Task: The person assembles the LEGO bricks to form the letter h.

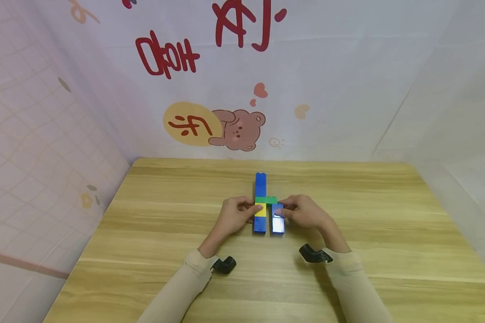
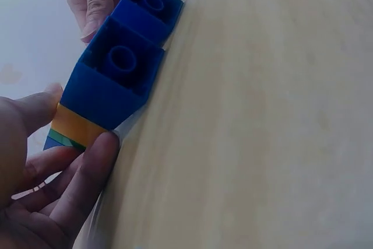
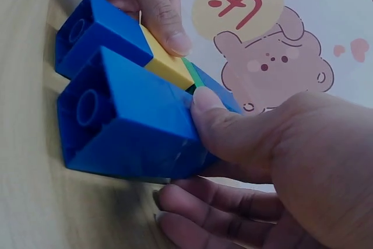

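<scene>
Toy building blocks are joined into one piece, lying sideways with hollow undersides facing me. Its left column has a long blue part (image 1: 260, 186) at the far end, a green block (image 1: 271, 199), a yellow block (image 1: 260, 214) and a blue block (image 2: 93, 94) nearest me. Two more blue blocks (image 1: 278, 225) form a shorter right column, below the green block's right end. My left hand (image 1: 236, 214) pinches the yellow block between thumb and fingers. My right hand (image 1: 307, 211) grips the upper part of the right column (image 3: 151, 115), thumb on top.
The wooden table (image 1: 165, 202) spreads around both hands. A white cloth backdrop (image 1: 335, 89) with a printed bear (image 1: 242, 130) and red lettering rises behind its far edge. Another cloth wall (image 1: 36, 134) stands on the left. Black wrist mounts (image 1: 226, 265) jut inward from the sleeves.
</scene>
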The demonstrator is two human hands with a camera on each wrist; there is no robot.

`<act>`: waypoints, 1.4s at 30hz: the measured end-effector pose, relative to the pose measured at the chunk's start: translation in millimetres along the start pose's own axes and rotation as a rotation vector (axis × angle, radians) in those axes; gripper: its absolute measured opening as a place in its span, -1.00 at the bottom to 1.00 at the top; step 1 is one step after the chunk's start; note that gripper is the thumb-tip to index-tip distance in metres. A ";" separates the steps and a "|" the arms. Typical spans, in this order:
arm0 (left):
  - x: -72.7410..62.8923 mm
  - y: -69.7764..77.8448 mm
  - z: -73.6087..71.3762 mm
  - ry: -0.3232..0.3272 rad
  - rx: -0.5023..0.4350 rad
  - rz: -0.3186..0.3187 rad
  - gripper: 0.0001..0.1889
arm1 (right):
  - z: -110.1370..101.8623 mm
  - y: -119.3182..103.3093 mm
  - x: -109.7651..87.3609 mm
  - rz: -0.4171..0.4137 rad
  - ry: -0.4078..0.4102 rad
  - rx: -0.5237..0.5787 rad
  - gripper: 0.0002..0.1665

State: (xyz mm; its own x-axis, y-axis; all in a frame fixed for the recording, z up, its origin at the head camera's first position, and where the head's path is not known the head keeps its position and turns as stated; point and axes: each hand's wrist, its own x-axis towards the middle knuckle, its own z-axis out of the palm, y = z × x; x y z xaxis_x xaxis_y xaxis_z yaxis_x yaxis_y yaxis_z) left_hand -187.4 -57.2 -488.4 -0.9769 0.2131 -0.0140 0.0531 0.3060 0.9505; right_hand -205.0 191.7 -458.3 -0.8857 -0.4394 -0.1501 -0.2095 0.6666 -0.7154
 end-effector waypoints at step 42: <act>8.3 -6.4 -10.1 0.023 -0.020 0.024 -0.79 | -8.3 6.7 1.5 -0.008 0.037 0.015 -0.63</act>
State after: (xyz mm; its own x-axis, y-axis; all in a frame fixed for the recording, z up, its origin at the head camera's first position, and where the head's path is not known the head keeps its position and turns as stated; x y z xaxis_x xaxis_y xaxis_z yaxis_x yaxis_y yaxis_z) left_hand -197.9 -66.7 -491.4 -0.9800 0.1985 0.0161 0.0729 0.2825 0.9565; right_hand -211.2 200.5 -457.6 -0.8987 -0.4219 -0.1196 -0.2103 0.6540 -0.7267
